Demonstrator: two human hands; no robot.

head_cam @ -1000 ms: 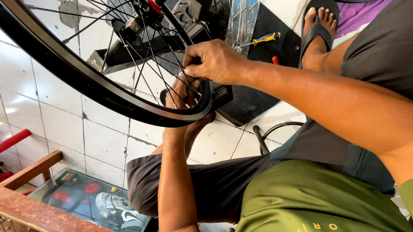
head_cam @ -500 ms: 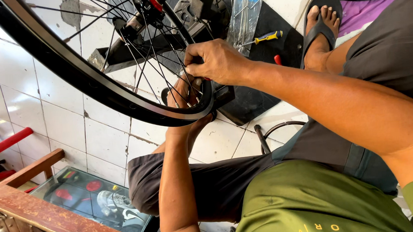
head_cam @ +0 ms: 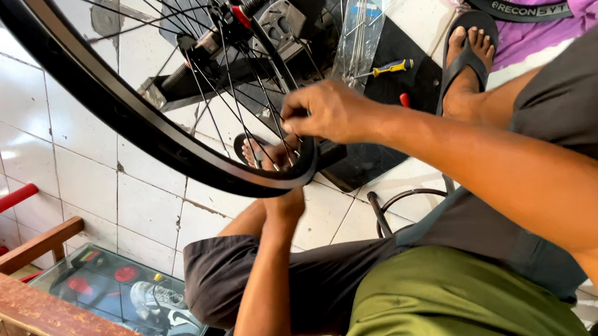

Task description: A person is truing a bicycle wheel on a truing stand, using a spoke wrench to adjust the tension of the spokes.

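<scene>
A black bicycle wheel rim (head_cam: 137, 122) with thin spokes is mounted on a dark stand (head_cam: 283, 23) in front of me. My right hand (head_cam: 327, 111) pinches a spoke just inside the rim's lower edge, fingers closed tight. My left hand (head_cam: 283, 193) reaches up from below and grips the rim at the same spot; its fingers are partly hidden behind the rim and spokes. A foot in a sandal (head_cam: 249, 150) shows through the spokes beside it.
A yellow-and-blue screwdriver (head_cam: 390, 67) lies on a black mat by my other sandalled foot (head_cam: 469, 61). A clear bag of spokes (head_cam: 366, 25) leans at the back. A tyre (head_cam: 510, 6) lies top right. A glass-topped wooden case (head_cam: 113, 290) stands lower left on the white tiled floor.
Both hands stay at the same spot on the rim. The view has shifted only slightly.
</scene>
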